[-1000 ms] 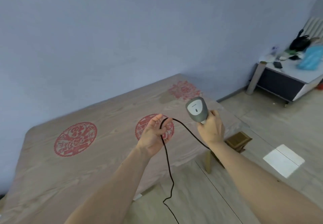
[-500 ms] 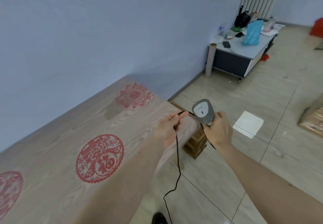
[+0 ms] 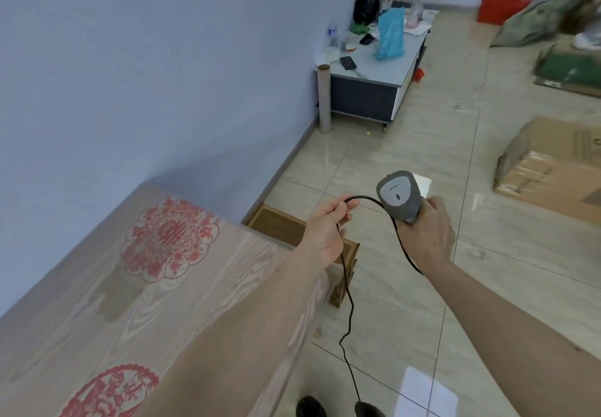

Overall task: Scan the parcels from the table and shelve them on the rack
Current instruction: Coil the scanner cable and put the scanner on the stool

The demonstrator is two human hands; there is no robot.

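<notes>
The wooden table [image 3: 97, 286], patterned with red paper-cut motifs, fills the lower left of the frame, and no parcels are seen on the part of it in view. Cardboard boxes [image 3: 553, 163] are seen on the tiled floor at the right edge; whether these are the parcels cannot be told. No rack is visible. A cluttered low cabinet [image 3: 367, 91] stands against the wall at upper centre. The task is judged to be barely started, or between parcels: nothing is being scanned or shelved.

The grey scanner [image 3: 399, 196] is gripped at centre right by the right hand [image 3: 426, 234], the fingers closed round its handle. Its black cable [image 3: 349, 303] is pinched between thumb and curled fingers of the left hand [image 3: 328, 231], just left of the scanner, and trails down toward the floor.
</notes>
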